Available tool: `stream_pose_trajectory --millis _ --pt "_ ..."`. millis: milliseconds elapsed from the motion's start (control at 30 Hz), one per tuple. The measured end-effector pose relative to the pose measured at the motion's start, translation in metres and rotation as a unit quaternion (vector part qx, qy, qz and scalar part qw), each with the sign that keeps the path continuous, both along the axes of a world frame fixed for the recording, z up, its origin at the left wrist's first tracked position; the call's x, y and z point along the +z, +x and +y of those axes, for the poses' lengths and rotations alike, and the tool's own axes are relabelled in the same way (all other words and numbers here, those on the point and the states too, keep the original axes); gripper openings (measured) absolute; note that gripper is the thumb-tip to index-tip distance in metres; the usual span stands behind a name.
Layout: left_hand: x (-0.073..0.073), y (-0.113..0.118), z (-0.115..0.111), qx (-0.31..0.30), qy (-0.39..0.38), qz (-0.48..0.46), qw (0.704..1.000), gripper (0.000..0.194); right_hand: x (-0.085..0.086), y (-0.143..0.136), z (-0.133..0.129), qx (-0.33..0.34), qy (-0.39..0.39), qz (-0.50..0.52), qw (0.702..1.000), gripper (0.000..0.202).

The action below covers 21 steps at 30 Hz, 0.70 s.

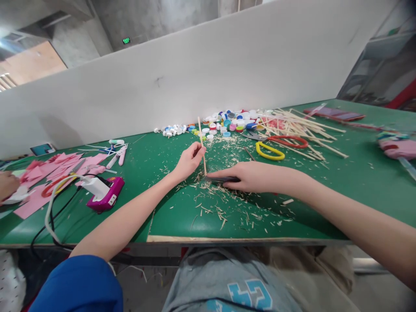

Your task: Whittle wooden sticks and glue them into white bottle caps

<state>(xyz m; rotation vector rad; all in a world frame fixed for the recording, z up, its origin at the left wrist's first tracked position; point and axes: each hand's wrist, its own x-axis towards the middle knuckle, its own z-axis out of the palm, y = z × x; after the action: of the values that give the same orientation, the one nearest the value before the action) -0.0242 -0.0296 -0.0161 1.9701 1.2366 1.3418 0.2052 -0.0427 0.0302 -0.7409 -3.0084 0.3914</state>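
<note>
A thin wooden stick stands nearly upright, pinched between the thumb and fingers of my left hand. Its lower end meets the green table among wood shavings. My right hand is wrapped round a dark-handled knife, whose tip lies against the foot of the stick. Most of the knife's handle is hidden under my fingers. Just beyond my right hand lie scissors with one yellow and one red handle loop.
Bottle caps are heaped along the white partition. A pile of wooden sticks lies at the right. To the left are a purple power strip, pink paper, cables and another person's hand.
</note>
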Motion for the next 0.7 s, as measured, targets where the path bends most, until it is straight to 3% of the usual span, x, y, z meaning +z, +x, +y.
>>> stream_pose_trajectory --millis 233,500,700 --pt "0.001 0.000 0.000 0.006 -0.004 0.000 1.000 0.025 -0.010 -0.005 0.005 -0.033 0.109 0.015 0.993 0.052" --pt "-0.001 -0.001 0.002 0.000 0.002 0.000 1.000 0.025 -0.001 -0.005 -0.005 -0.012 0.051 -0.019 0.998 0.049" --pt "0.000 -0.001 0.001 -0.001 0.000 0.003 1.000 0.027 -0.003 -0.005 -0.004 -0.024 0.102 -0.009 0.994 0.051"
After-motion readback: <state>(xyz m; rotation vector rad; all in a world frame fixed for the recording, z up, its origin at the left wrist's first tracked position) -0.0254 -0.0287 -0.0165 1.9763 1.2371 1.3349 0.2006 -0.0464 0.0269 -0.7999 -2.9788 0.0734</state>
